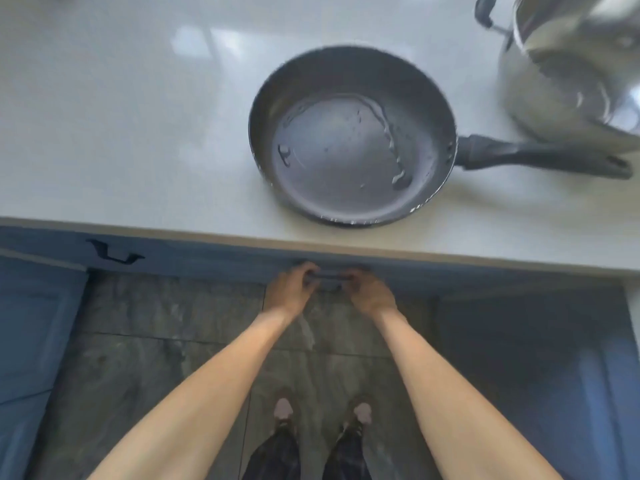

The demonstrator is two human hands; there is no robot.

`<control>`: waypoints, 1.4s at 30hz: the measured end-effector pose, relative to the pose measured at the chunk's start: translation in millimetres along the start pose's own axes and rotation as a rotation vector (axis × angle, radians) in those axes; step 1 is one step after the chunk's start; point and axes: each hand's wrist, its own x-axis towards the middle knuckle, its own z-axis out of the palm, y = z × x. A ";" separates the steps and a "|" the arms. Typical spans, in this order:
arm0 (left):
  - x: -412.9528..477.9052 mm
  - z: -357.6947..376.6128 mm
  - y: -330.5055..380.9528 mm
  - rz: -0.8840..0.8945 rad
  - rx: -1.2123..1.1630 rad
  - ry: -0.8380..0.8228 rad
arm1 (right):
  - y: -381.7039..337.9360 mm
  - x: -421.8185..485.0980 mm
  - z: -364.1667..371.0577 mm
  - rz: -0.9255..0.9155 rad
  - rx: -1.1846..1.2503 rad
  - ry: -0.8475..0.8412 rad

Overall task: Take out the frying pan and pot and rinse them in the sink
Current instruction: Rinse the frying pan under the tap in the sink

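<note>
A dark frying pan (pixel 349 140) sits wet on the white countertop (pixel 121 116), its black handle pointing right. A steel pot (pixel 568 71) with a black side handle stands at the far right, partly cut off by the frame edge. Below the counter's front edge, my left hand (pixel 289 289) and my right hand (pixel 370 292) are both curled around a dark drawer handle (pixel 327 277) on the blue cabinet front. Neither hand touches the pan or the pot.
Another dark handle (pixel 114 254) sits on the blue cabinet front to the left. A blue cabinet door (pixel 31 341) stands at the lower left. Grey stone floor tiles (pixel 156 341) and my feet lie below.
</note>
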 end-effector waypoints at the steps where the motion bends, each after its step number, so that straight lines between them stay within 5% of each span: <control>1: -14.2 -7.8 7.1 -0.002 -0.023 -0.011 | 0.2 -12.2 -4.4 -0.030 0.054 -0.039; 4: -79.6 -53.1 33.9 0.065 -0.181 -0.003 | 2.6 -97.8 -45.1 -0.157 0.288 -0.097; 7: -144.7 -117.2 65.6 0.126 -0.277 0.179 | 13.1 -205.7 -119.8 -0.242 0.377 -0.095; 12: -134.0 -204.7 97.3 0.161 -0.246 0.399 | 12.2 -225.1 -250.1 -0.335 0.292 0.365; 15: -77.9 -228.0 102.9 0.138 -0.144 0.282 | -9.7 -169.1 -286.2 -0.397 -0.031 0.414; 19: -13.1 -244.5 99.6 0.209 -0.143 0.132 | -47.8 -106.7 -291.2 -0.330 -0.309 0.236; 28: 36.1 -281.8 100.1 0.193 -0.113 -0.043 | -72.5 -88.0 -299.4 -0.196 -0.256 -0.001; 35: -4.2 -312.6 164.8 0.279 -0.156 -0.036 | -51.6 -182.4 -284.2 -0.092 -0.084 0.133; 42: -61.3 -319.2 321.7 0.672 -0.120 -0.242 | -10.2 -346.2 -301.8 0.087 0.206 0.355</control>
